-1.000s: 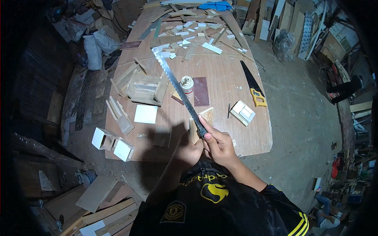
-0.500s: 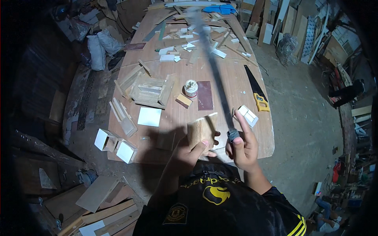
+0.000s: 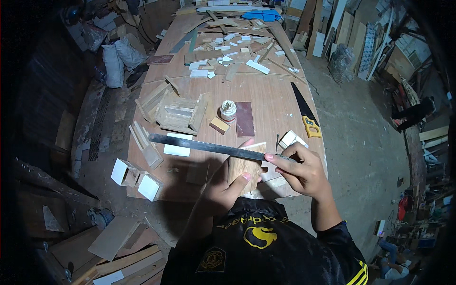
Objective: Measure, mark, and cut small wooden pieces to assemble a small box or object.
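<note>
My left hand grips a small light-brown wooden block close to my body, thumb across its front face. My right hand is closed on the wrapped end of a long dark saw blade, its index finger and thumb pressed along the metal. The blade runs level to the left, crossing the block near its upper edge. Small teeth show along the blade's upper side. Whether the blade touches the block or passes just in front of it, I cannot tell.
On the table stand a glue jar, a sanding block, a dark red sheet and a wooden frame. A yellow-handled handsaw lies at the right edge. Wood offcuts cover the far end. A person is at lower right.
The saw blade has swung from pointing up and away to lying level, leftward across the block. My right hand has turned over and its raised index finger has come down onto the blade.
</note>
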`<state>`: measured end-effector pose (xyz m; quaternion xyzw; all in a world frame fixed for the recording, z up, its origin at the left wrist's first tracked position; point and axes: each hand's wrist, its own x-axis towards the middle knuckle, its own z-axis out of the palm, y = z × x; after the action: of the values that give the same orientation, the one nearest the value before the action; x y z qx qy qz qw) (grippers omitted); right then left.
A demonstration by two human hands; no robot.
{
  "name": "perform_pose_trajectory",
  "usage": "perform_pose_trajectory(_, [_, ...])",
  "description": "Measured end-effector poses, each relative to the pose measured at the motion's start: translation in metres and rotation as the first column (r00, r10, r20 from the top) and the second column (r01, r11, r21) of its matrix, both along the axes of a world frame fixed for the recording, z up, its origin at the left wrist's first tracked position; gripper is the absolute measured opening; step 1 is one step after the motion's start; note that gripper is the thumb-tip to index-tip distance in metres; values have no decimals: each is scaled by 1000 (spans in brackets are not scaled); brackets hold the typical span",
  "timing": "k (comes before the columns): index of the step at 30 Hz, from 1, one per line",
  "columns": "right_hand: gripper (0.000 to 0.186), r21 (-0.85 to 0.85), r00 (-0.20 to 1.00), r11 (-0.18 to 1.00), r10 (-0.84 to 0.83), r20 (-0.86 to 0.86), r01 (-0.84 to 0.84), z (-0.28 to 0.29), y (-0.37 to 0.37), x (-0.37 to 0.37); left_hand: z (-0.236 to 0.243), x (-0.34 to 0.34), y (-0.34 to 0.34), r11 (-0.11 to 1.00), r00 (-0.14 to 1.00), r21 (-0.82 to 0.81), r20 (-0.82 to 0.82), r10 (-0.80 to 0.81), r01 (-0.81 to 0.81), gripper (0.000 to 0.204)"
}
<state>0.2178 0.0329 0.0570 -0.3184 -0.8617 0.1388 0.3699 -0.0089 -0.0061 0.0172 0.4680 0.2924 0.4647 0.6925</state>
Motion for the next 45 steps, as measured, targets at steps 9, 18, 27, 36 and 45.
perform_pose_trajectory(9, [45, 13, 992, 996, 92, 90, -94, -2, 0, 0, 5, -2, -2, 998, 996, 62, 94, 14, -20, 48])
perform_pose_trajectory(18, [48, 40, 994, 999, 29, 102, -33, -4, 0, -3, 11, -6, -4, 999, 988, -43, 151, 12, -5, 39])
perform_pose_trajectory(27, [52, 6, 987, 1000, 0, 163, -1, 1, -3, 1, 10, -7, -6, 998, 1000, 59, -1, 11, -11, 35])
perform_pose_trajectory(36, [54, 94, 952, 993, 37, 305, -69, 6, 5, 20, 8, -12, -4, 978, 980, -69, -26, -197, 195, 37])
perform_pose_trajectory(45, [58, 134, 941, 983, 78, 329, -128, 13, 11, 34, 14, -16, -1, 903, 925, -201, 78, -371, 379, 42])
